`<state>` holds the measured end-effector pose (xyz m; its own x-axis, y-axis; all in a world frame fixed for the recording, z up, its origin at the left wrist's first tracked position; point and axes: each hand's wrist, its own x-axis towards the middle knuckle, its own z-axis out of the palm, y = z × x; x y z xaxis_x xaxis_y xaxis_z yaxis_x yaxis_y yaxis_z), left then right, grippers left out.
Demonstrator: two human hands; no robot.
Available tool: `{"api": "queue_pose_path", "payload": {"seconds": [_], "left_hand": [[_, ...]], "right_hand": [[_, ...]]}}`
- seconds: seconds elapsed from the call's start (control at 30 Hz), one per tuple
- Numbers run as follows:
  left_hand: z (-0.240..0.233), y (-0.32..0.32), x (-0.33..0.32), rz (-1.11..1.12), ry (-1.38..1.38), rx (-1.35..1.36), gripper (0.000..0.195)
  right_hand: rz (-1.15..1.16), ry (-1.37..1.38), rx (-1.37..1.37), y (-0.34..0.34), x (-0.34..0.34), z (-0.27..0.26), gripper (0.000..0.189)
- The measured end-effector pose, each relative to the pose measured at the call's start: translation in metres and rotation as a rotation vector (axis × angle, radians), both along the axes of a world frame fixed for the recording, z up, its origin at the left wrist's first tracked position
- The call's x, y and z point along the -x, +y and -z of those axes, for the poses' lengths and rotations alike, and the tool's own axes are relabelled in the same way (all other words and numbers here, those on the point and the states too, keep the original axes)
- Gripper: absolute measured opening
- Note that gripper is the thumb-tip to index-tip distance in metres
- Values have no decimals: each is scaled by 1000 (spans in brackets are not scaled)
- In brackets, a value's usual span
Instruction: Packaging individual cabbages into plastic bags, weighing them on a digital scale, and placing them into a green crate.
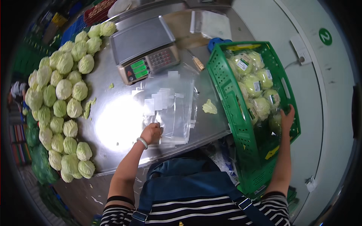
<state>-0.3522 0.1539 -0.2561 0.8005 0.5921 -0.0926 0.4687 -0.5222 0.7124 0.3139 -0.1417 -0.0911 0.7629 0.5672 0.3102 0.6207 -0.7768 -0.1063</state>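
My left hand point(152, 132) has its fingers curled on the near left part of a stack of clear plastic bags point(178, 118). The bags lie flat on the metal table, with several small white labels point(157, 101) among them. My right hand point(288, 117) reaches into a green plastic crate point(236, 96), against a bagged cabbage point(275, 123) near its right wall. Thumb and forefinger are apart there, and the grip itself is hidden. More bagged, labelled cabbages point(251, 84) fill the far part of the crate.
Many loose cabbages point(64, 89) are piled along the left of the metal table point(104, 155). Behind the bags stands a digital scale point(144, 46). A wooden-handled knife point(198, 62) and a loose leaf point(209, 106) lie left of the crate. A wall point(308, 93) with a socket borders the right.
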Motion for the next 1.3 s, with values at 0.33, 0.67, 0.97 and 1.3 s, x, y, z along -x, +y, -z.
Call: {"api": "queue_pose_path", "payload": {"seconds": [0.33,0.67,0.97,1.3], "left_hand": [[-101,20,-2,-553,-434,323,9],[-137,25,114,-817,-387,378,14],[-167,108,208,-652,-214,-261,24],[-51,97,152,-267,-504,221,20]], "right_hand": [[-633,1584,173,192,466,49,76],[-940,1630,59,310,548,55,20],[-858,1690,-87,568,537,-15,44],[-461,937,-283,962,586,89,128]]}}
